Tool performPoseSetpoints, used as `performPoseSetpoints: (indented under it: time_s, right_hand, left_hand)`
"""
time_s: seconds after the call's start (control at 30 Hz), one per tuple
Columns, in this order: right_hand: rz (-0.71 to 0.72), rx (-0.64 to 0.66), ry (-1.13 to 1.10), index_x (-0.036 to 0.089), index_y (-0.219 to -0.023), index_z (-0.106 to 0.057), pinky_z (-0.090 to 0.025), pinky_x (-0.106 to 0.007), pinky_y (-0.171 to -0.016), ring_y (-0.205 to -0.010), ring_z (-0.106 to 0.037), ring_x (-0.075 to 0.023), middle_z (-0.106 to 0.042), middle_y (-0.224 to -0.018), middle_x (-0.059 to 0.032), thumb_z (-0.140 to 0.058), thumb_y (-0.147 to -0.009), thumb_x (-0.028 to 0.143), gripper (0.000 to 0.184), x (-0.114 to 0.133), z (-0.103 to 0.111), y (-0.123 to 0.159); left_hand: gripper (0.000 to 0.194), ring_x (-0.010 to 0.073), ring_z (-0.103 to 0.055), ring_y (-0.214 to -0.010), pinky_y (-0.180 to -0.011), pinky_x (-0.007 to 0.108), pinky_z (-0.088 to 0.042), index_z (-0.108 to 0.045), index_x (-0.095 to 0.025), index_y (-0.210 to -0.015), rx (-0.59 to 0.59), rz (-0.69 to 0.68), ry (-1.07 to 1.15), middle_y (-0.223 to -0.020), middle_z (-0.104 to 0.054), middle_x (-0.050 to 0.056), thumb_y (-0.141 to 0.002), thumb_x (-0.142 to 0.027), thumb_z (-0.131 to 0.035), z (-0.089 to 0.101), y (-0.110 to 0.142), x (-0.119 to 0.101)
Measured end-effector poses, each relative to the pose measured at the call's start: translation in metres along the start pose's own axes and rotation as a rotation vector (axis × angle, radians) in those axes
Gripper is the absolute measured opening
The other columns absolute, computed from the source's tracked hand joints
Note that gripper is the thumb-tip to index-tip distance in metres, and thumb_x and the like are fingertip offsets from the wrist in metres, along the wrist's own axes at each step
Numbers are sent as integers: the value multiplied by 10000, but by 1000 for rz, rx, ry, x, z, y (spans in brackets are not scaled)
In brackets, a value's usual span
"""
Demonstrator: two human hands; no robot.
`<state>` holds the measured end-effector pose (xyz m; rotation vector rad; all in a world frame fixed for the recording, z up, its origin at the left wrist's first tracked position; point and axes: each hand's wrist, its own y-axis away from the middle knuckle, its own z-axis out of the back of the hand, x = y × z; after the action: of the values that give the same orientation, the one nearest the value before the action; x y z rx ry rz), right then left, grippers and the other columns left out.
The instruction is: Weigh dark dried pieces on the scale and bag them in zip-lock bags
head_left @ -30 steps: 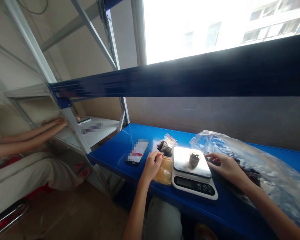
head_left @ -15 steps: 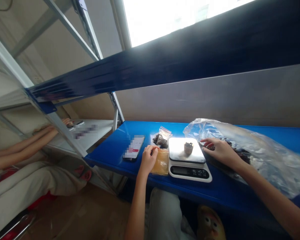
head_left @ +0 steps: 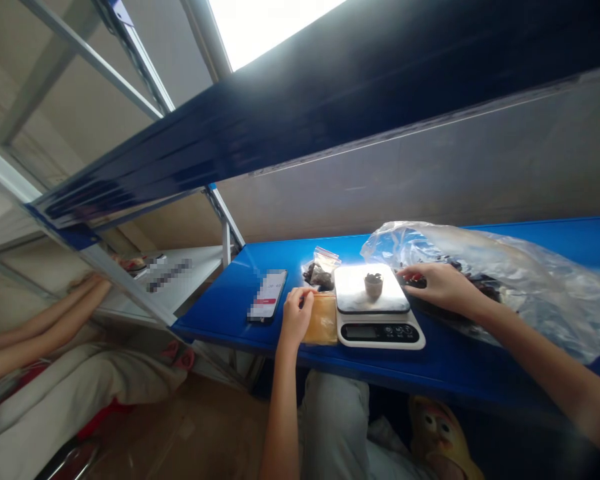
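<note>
My left hand has its fingers curled over the upper left edge of a yellowish plastic bag, which lies flat on the blue table. Just right of that bag is a white kitchen scale. A small brown cup heaped with dark pieces stands on its plate. My right hand hovers at the mouth of a large clear bag beside the scale, fingers bent and apart. Nothing shows clearly in them. Dark pieces lie in the large bag, partly hidden by this hand.
A phone lies left of the yellowish bag. Behind that bag is a small zip bag with dark pieces. A blue shelf beam crosses above the table. Another person's arms reach to a white table at left.
The view has tilted and shifted slightly. My right hand's fingers have drawn a little closer together beside the scale. My left hand stays at the yellowish bag.
</note>
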<state>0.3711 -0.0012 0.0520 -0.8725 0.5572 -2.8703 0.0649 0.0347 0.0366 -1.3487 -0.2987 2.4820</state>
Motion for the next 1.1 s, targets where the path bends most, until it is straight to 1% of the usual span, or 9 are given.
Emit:
performPoseSetpoints:
  time_s: [0.1,0.23,0.43,0.5,0.6,0.73,0.9,1.0,1.1]
  right_hand:
    - [47,46,81,272,-837,-713,-518,-425,-650,-731,-681,-303,-753,-832,-76,-557,-701,270,207,1,-1,1]
    - [31,55,71,279,-857,-705,-521,-393,-656,-727,-682,-277,-752,-839,-61,-544,-737,257,203,3,2,1]
    - [-75,70,5,153,-952,-710,-518,-329,-709,-796,-689,-253,-742,-930,-117,-538,-779,222,253,9,10,0]
    - [-85,71,0,124,-968,-706,-516,-324,-722,-784,-685,-241,-736,-946,-130,-546,-791,234,263,10,11,-1]
    - [-61,18,9,113,-967,-707,-515,-332,-728,-746,-673,-227,-725,-956,-143,-556,-809,271,269,10,11,-1]
    - [-58,-61,15,123,-1013,-693,-516,-345,-724,-753,-676,-242,-726,-937,-143,-573,-808,271,280,13,11,0]
    - [-80,-96,9,176,-1013,-688,-526,-344,-698,-753,-695,-254,-742,-832,-99,-610,-784,254,254,14,10,3]
    - [-78,-97,-14,181,-983,-692,-527,-347,-710,-769,-703,-249,-752,-838,-78,-599,-794,284,235,15,10,3]
    - [-34,-149,-39,204,-928,-706,-531,-339,-732,-770,-705,-233,-756,-864,-47,-593,-796,305,201,20,9,3]
  left_hand:
    - [211,197,-588,-993,-885,322,-462,-640,-203,-873,4,1,-3,-978,-646,57,-881,-262,-437,0,0,-1]
    - [211,191,-591,-984,-876,312,-461,-636,-201,-873,6,-9,4,-973,-643,55,-885,-261,-434,0,0,0]
    - [213,188,-597,-985,-880,304,-457,-637,-206,-873,1,-12,-5,-977,-652,52,-885,-258,-431,0,0,-1]
    - [216,186,-599,-977,-877,301,-457,-638,-206,-873,3,-14,-5,-975,-650,50,-883,-262,-430,1,0,-1]
    - [225,190,-594,-984,-871,303,-454,-638,-207,-883,11,-8,-6,-980,-646,50,-885,-281,-426,1,0,0]
    - [225,195,-590,-995,-879,310,-451,-638,-208,-879,14,-12,-9,-983,-648,53,-883,-284,-426,1,-1,1]
    - [218,200,-595,-991,-879,314,-458,-646,-212,-868,2,-18,-31,-979,-660,52,-874,-279,-439,1,-1,2]
    - [214,198,-598,-987,-870,309,-462,-647,-217,-869,-1,-23,-25,-985,-664,48,-876,-284,-443,1,0,3]
    - [216,195,-600,-980,-869,307,-459,-642,-218,-868,-2,-23,-19,-981,-663,47,-881,-287,-438,1,1,4]
